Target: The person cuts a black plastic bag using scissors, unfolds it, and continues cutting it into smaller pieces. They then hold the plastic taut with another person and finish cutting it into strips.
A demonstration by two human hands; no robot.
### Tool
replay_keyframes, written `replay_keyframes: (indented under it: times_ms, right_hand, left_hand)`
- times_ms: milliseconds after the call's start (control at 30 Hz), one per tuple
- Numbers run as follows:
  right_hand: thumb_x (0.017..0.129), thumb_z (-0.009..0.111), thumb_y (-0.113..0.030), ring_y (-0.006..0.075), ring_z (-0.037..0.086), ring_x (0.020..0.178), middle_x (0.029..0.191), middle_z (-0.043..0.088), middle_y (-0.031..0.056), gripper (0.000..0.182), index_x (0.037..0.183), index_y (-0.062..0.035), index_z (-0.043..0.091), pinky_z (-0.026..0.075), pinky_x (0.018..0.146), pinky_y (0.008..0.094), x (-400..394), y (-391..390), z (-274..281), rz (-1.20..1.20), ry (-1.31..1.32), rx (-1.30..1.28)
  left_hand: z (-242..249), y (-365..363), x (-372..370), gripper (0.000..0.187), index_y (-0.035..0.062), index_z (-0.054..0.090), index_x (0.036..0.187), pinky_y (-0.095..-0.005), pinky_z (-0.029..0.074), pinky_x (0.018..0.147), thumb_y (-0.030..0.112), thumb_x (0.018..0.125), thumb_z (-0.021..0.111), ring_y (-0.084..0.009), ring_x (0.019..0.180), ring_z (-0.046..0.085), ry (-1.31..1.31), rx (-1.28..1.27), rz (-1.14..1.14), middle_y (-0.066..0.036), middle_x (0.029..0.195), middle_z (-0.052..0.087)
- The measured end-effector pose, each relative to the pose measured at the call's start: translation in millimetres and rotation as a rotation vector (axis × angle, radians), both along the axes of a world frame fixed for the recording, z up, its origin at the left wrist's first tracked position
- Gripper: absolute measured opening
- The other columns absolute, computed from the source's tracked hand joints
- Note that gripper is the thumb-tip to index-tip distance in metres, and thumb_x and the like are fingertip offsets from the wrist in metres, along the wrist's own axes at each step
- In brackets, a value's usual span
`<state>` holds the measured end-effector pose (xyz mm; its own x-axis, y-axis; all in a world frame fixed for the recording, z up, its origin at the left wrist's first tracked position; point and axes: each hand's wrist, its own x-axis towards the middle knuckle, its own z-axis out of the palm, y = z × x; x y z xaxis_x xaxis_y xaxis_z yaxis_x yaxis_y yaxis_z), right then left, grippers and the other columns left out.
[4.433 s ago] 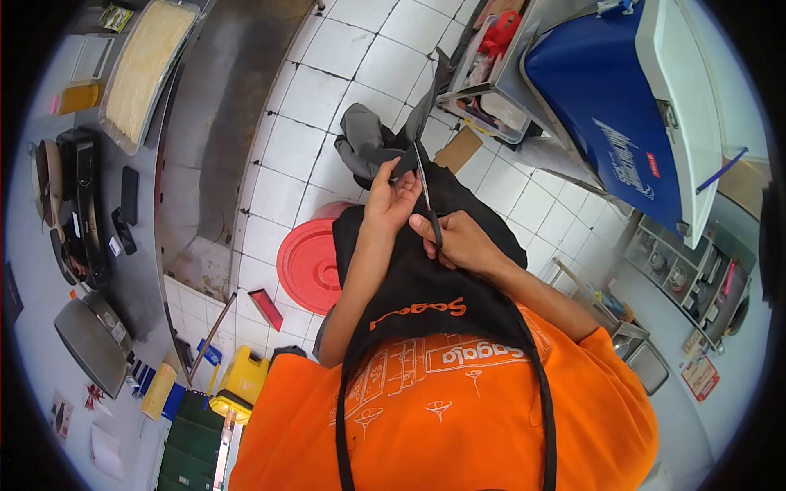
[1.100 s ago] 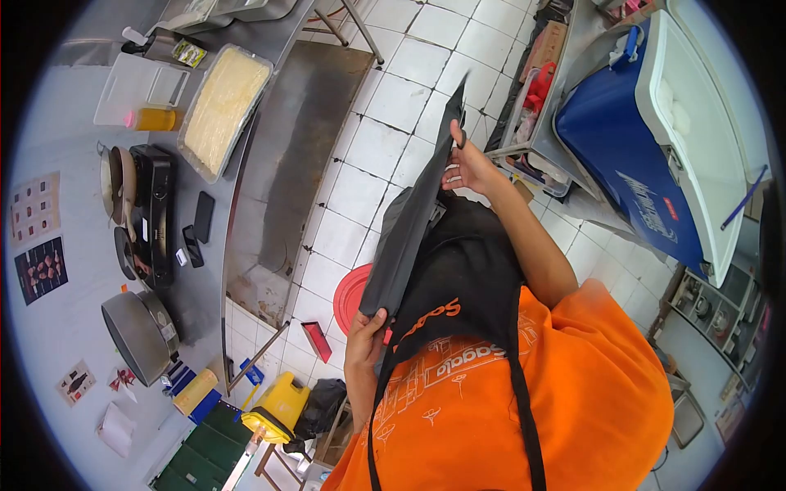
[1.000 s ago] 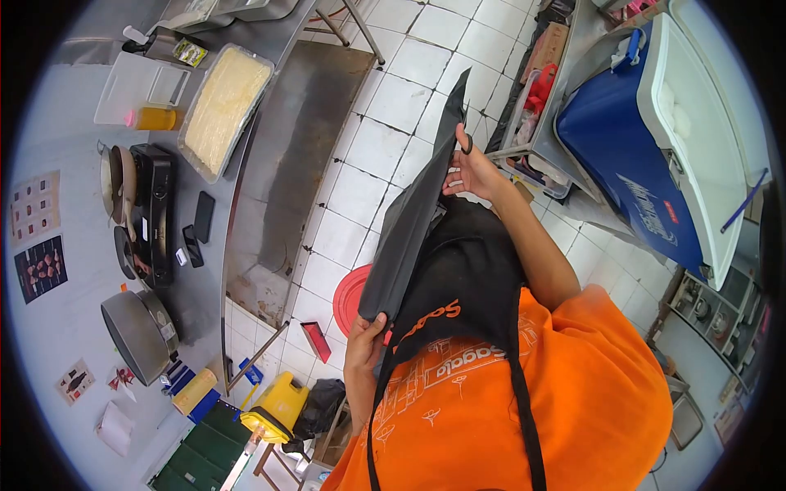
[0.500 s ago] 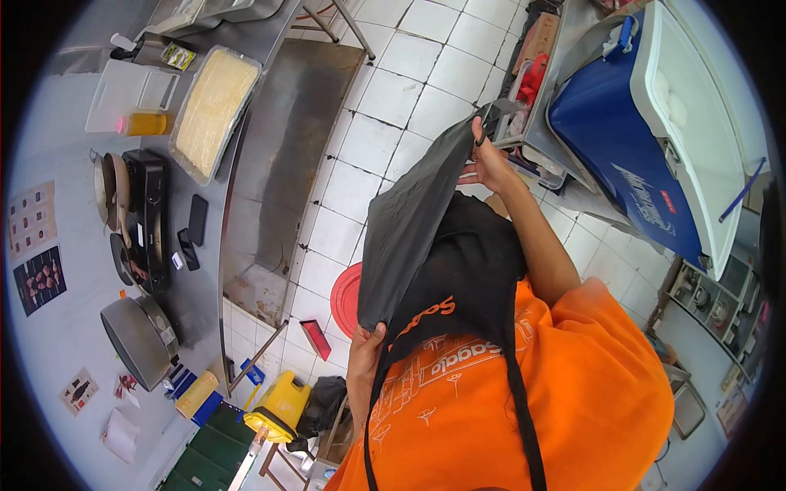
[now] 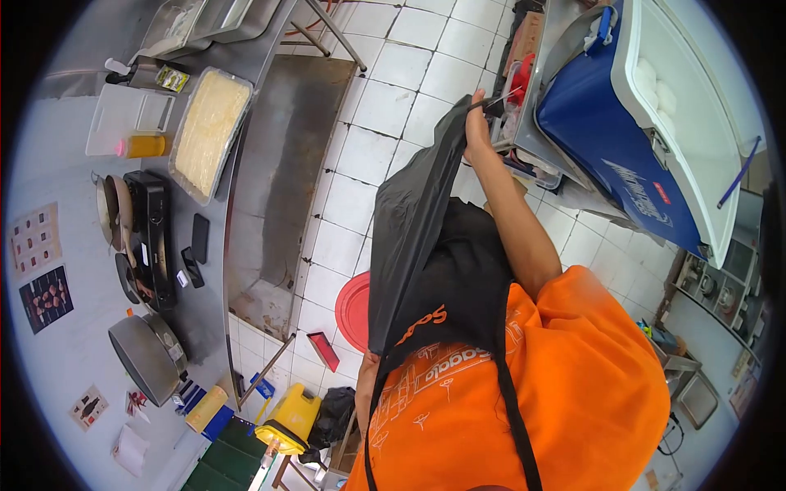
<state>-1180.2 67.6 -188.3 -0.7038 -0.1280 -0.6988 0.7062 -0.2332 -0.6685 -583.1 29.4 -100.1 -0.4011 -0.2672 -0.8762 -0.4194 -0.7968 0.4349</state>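
A black plastic bag (image 5: pixel 409 221) is stretched in front of my black apron, from upper right to lower left. My right hand (image 5: pixel 477 131) grips its upper end. At that hand a thin metal blade with a dark handle (image 5: pixel 498 99) sticks out to the right; it looks like scissors, though part is covered. My left hand (image 5: pixel 368 366) is at the bag's lower corner, with its fingers mostly hidden behind the plastic.
On the left, a steel counter (image 5: pixel 211 270) bears a wrapped tray (image 5: pixel 211 131), a stove (image 5: pixel 151 233), phones and a pan (image 5: pixel 146 352). A blue cooler (image 5: pixel 602 123) with white lid stands at right. Below are a red round lid (image 5: pixel 354 311) and a yellow bucket (image 5: pixel 291 417).
My right hand has moved slightly up, and the blade beside it now points right. The bag's lower corner has dropped and now covers most of my left fingers.
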Motion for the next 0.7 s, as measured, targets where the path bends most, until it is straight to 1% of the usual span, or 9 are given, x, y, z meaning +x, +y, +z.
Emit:
replay_keyframes:
  times_ms: [33, 67, 133, 200, 267, 333, 433, 533, 700]
  right_hand:
    - [0.08, 0.036, -0.087, 0.0239, 0.06, 0.088, 0.099, 0.06, 0.0164, 0.1, 0.108, 0.0063, 0.058, 0.052, 0.077, 0.041, -1, -5, 35, -0.001, -0.004, 0.087]
    - [0.078, 0.039, -0.088, 0.0249, 0.061, 0.083, 0.092, 0.056, 0.0127, 0.097, 0.102, 0.0044, 0.057, 0.052, 0.074, 0.0407, -25, 1, -3, 0.026, 0.078, -0.045]
    - [0.075, 0.044, -0.088, 0.0288, 0.063, 0.08, 0.088, 0.051, 0.01, 0.095, 0.095, 0.0042, 0.055, 0.054, 0.073, 0.0403, -62, 1, 10, -0.061, 0.064, 0.038]
    - [0.071, 0.057, -0.084, 0.0294, 0.064, 0.071, 0.081, 0.054, 0.0083, 0.08, 0.087, -0.0056, 0.056, 0.057, 0.069, 0.0467, -99, 2, 21, 0.093, 0.108, -0.06]
    - [0.07, 0.061, -0.082, 0.0302, 0.065, 0.072, 0.09, 0.054, 0.011, 0.081, 0.092, -0.0043, 0.054, 0.058, 0.07, 0.0457, -106, -9, 39, 0.216, 0.204, 0.042]
    - [0.072, 0.063, -0.078, 0.0298, 0.065, 0.079, 0.098, 0.052, 0.0128, 0.078, 0.099, -0.0059, 0.051, 0.056, 0.074, 0.0433, -95, -19, 41, 0.301, 0.205, 0.067]
    - [0.076, 0.068, -0.067, 0.0296, 0.061, 0.095, 0.106, 0.052, 0.0144, 0.072, 0.117, -0.0112, 0.05, 0.052, 0.081, 0.0451, -65, -18, -2, 0.399, 0.23, 0.266]
    - [0.077, 0.07, -0.059, 0.0301, 0.057, 0.098, 0.11, 0.055, 0.0125, 0.068, 0.125, -0.0165, 0.048, 0.05, 0.081, 0.0511, 4, -19, -29, 0.354, -0.132, 0.148]
    - [0.08, 0.073, -0.014, 0.0262, 0.053, 0.086, 0.1, 0.045, 0.009, 0.04, 0.104, -0.0118, 0.04, 0.051, 0.075, 0.0528, 116, -44, -18, 0.866, -0.265, 0.009]
  left_hand:
    - [-9, 3, 15, 0.042, 0.0007, 0.047, 0.132, -0.0324, 0.043, 0.098, 0.011, 0.094, 0.063, -0.0166, 0.113, 0.057, -0.017, 0.0, 0.005, -0.008, 0.127, 0.059]
    - [-17, 7, 30, 0.042, 0.0007, 0.048, 0.132, -0.0324, 0.043, 0.098, 0.011, 0.094, 0.063, -0.0166, 0.113, 0.057, -0.035, -0.001, 0.01, -0.008, 0.126, 0.059]
    - [-33, 14, 61, 0.041, 0.0008, 0.048, 0.131, -0.0323, 0.043, 0.098, 0.011, 0.094, 0.063, -0.0165, 0.112, 0.057, -0.069, -0.006, 0.033, -0.008, 0.126, 0.06]
    - [-43, 17, 82, 0.041, 0.0009, 0.048, 0.131, -0.0323, 0.043, 0.097, 0.011, 0.094, 0.063, -0.0164, 0.111, 0.057, -0.075, -0.023, 0.055, -0.007, 0.125, 0.06]
    - [-24, 21, 71, 0.04, 0.001, 0.048, 0.131, -0.0323, 0.043, 0.097, 0.011, 0.094, 0.063, -0.0164, 0.111, 0.057, -0.083, -0.025, 0.102, -0.007, 0.124, 0.06]
    - [16, 2, -12, 0.028, 0.0041, 0.054, 0.116, -0.0281, 0.042, 0.092, 0.015, 0.093, 0.066, -0.0133, 0.105, 0.057, 0.185, -0.021, 0.207, -0.004, 0.114, 0.061]
    - [28, 7, -58, 0.028, 0.0055, 0.055, 0.111, -0.0281, 0.042, 0.087, 0.02, 0.092, 0.069, -0.0136, 0.097, 0.056, 0.195, -0.075, 0.254, -0.003, 0.107, 0.06]
    - [32, 8, -90, 0.033, 0.0064, 0.055, 0.112, -0.0292, 0.042, 0.081, 0.029, 0.092, 0.068, -0.0139, 0.089, 0.053, 0.403, 0.065, 0.427, -0.002, 0.1, 0.058]
    - [46, -13, -168, 0.033, 0.0065, 0.056, 0.112, -0.0288, 0.042, 0.075, 0.034, 0.095, 0.063, -0.0133, 0.087, 0.052, 0.42, 0.0, 0.562, -0.003, 0.097, 0.059]
